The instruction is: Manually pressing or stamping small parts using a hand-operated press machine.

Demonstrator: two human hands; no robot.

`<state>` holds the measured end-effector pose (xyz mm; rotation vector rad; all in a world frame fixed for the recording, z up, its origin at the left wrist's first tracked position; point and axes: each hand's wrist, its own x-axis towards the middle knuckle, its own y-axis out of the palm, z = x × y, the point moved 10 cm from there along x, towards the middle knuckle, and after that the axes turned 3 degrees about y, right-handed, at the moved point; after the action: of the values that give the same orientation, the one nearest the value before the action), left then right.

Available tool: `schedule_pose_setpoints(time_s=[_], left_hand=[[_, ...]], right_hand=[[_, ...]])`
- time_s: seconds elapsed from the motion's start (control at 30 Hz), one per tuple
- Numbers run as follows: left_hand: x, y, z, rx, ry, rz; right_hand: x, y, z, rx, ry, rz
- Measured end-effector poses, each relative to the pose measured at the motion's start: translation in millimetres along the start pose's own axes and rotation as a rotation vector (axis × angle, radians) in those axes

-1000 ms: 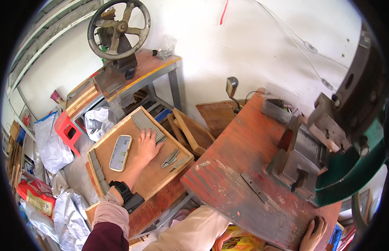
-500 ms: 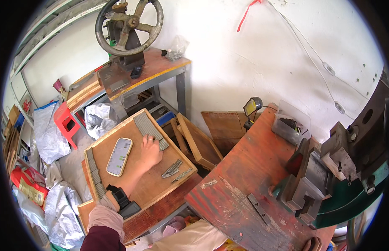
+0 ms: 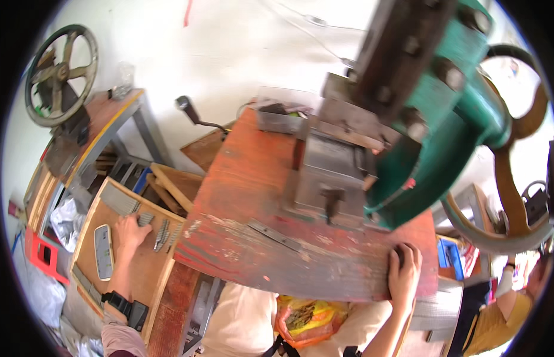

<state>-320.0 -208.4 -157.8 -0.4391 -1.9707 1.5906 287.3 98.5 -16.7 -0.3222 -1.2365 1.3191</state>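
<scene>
Bright light fills my view, though I cannot tell its source. The far white wall [image 3: 229, 59] washes out almost to pure white, while the darker parts of the green press [image 3: 461, 116] fall into shade. A pale sheen lies on its metal block [image 3: 333, 156], and it is dim beneath the table [image 3: 104, 116] at far left. Slight blur softens my left hand [image 3: 130, 233] and right hand [image 3: 405, 271]. Toward the black rim, straight edges bend and a yellow sleeve [image 3: 497, 327] at right looks smeared.
</scene>
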Motion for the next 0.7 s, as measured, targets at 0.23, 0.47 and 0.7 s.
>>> schedule_pose_setpoints(time_s=[0.23, 0.47, 0.7], left_hand=[[-24, -14, -1, -0.833, -0.18, 0.257], [-99, -135, -176, -1.22, 0.219, 0.502], [-171, -150, -395, -0.431, 1.227, 0.216]], right_hand=[[-7, -6, -11, -0.003, -0.031, -0.037], [-11, -24, 8, 0.155, -0.081, -0.072], [-42, 2, 130, 0.574, -0.327, 0.48]])
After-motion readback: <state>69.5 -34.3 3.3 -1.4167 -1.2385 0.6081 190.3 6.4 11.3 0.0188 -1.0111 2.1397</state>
